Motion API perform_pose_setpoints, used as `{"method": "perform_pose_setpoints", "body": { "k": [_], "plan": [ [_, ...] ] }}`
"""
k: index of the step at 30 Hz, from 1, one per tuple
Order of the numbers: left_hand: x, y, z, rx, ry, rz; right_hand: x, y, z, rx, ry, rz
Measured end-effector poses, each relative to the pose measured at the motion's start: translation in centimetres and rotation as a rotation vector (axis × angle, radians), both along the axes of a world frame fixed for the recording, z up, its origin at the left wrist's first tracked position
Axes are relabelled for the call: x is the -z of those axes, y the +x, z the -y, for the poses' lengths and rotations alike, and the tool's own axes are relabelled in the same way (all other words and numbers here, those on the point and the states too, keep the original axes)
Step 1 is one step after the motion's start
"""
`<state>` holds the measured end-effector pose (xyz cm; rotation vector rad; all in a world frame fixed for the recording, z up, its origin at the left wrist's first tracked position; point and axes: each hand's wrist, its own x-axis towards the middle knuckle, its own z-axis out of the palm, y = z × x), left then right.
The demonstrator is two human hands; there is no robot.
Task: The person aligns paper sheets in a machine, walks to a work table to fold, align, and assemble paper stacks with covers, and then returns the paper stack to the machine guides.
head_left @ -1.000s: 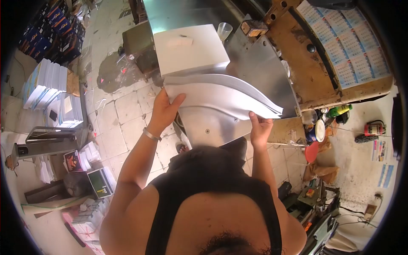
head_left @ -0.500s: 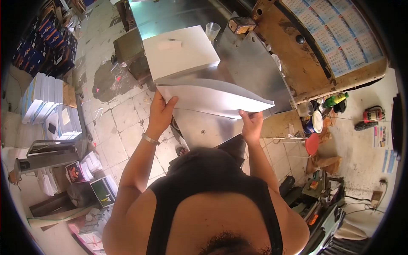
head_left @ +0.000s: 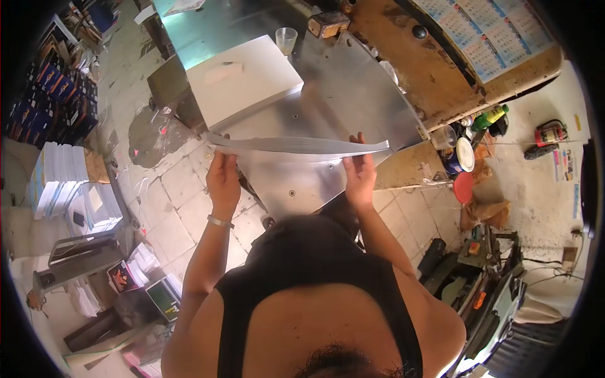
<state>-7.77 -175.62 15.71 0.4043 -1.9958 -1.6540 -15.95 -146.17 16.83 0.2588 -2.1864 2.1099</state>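
A stack of paper sheets (head_left: 290, 147) is held on edge above the metal table, sagging a little between my hands. My left hand (head_left: 224, 179) grips its left end, thumb on the near side. At the right end my right hand (head_left: 360, 173) holds it, with fingers behind and the thumb in front. Beyond the sheets a thick white block of paper (head_left: 252, 79) lies flat on the metal table (head_left: 353, 94). On top of that block rests a small pale slip (head_left: 222, 74) with a dark mark.
A clear plastic cup (head_left: 286, 41) stands behind the block. Near it is a worn block-shaped object (head_left: 328, 25). The rusty machine panel (head_left: 435, 75) carries calendar sheets (head_left: 485, 31). Bundled paper stacks (head_left: 66, 173) stand at left. A green bottle (head_left: 490, 118) and a tub (head_left: 463, 155) sit at right.
The sheets have turned from showing their broad white face to standing nearly edge-on, more level. My right fingers have moved up behind them. The view has shifted, so the table appears further left.
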Motion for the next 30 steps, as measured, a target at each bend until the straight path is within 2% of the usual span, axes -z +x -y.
{"method": "perform_pose_setpoints", "body": {
  "k": [3, 7, 13, 16, 19, 23, 25, 27, 29, 30],
  "plan": [
    [1.3, -0.5, 0.0, -0.049, -0.047, -0.086, 0.7, -0.3, -0.3, 0.002, 0.012, -0.002],
    [1.0, -0.7, 0.4, -0.033, 0.075, -0.096, 1.4, -1.4, -0.7, 0.071, 0.083, -0.013],
    [1.2, -0.9, 1.0, -0.054, 0.027, -0.005, 0.3, -1.5, -0.7, 0.185, 0.237, 0.03],
    [0.4, -1.1, 0.8, -0.05, 0.001, -0.017, 0.2, -1.6, -0.5, 0.167, 0.24, -0.052],
    [1.8, -1.6, 0.7, -0.133, -0.091, -0.071, 1.8, -1.5, -0.9, 0.152, 0.331, -0.006],
    [1.9, -1.4, 1.5, -0.049, -0.05, -0.042, 1.5, -1.5, -0.9, 0.119, 0.316, 0.031],
    [1.7, -1.3, 1.8, 0.008, 0.039, -0.034, 0.2, -1.8, -0.4, 0.106, 0.213, -0.127],
    [0.8, -1.3, 1.6, -0.12, -0.289, -0.153, -1.9, -2.0, -0.3, 0.083, 0.167, -0.256],
    [-2.3, -1.4, 1.3, -0.188, -0.574, -0.259, -6.0, -2.1, -0.4, 0.058, 0.179, -0.357],
    [-5.2, -1.0, 1.1, -0.191, -0.692, -0.3, -6.7, -2.3, -1.5, 0.017, 0.322, -0.297]
  ]
}}
